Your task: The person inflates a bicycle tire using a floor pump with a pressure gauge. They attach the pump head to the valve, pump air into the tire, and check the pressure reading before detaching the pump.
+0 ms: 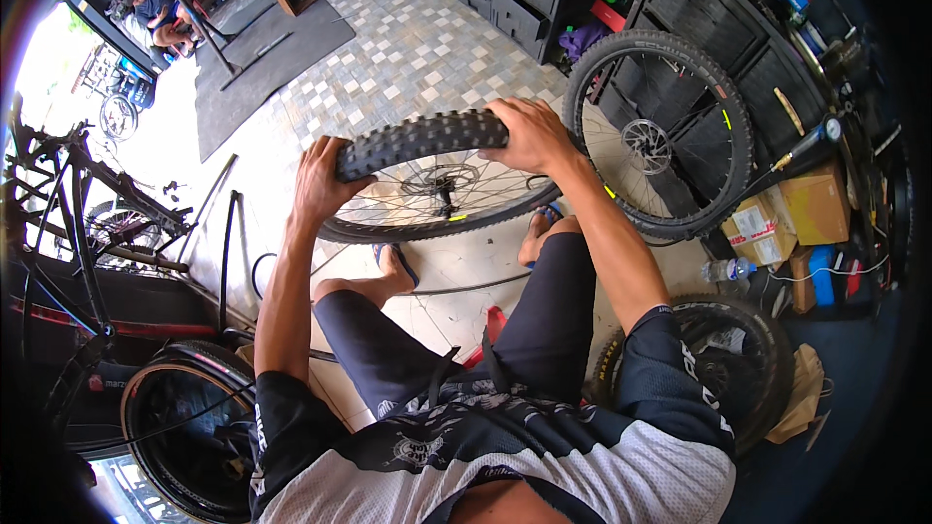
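Observation:
Between my hands, in front of my knees, is a bicycle wheel with a black knobby tyre (422,136). My left hand (325,180) wraps round the tyre's left side, with the thumb over its inner edge. Round the right side of the same tyre closes my right hand (529,136), thumb toward the spokes. The wheel's hub (445,196) and brake disc show through the opening below the tyre. Its lower rim reaches down near my feet.
A second bicycle wheel (649,141) leans on the dark cabinet at right. Further tyres (752,369) lie beside my right arm, near cardboard boxes (814,206) and a plastic bottle (728,270). Left are a bicycle frame (83,233) and another wheel (180,427). People sit in the background.

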Tool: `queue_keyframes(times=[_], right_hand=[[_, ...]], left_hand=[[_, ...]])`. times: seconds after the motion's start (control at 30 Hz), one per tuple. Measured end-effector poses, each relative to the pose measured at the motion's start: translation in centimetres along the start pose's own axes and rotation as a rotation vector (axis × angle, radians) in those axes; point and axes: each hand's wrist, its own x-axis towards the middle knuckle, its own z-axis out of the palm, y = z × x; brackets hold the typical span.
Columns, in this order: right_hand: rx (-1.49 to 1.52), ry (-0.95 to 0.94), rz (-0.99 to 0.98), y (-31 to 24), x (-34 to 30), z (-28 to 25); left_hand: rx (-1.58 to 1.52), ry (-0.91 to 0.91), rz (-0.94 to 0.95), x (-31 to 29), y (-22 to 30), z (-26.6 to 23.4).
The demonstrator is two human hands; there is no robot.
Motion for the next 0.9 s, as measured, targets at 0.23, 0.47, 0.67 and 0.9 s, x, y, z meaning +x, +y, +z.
queue_keyframes(times=[0.23, 0.47, 0.67, 0.9], right_hand=[[-0.085, -0.275, -0.055, -4.5, 5.7, 1.7], [-0.122, -0.468, -0.076, -7.7, 7.3, 2.4], [-0.055, -0.606, -0.074, -6.7, 9.0, 2.2], [0.208, -0.884, 0.003, -4.8, 9.2, 2.5]], left_hand=[[-0.011, -0.125, 0.096, -0.1, 2.1, 1.6], [0.009, -0.227, 0.048, 3.9, 4.7, 4.5], [-0.08, -0.345, 0.045, 6.1, 4.1, 4.4], [-0.284, -0.583, 0.049, 7.1, 4.5, 4.9]])
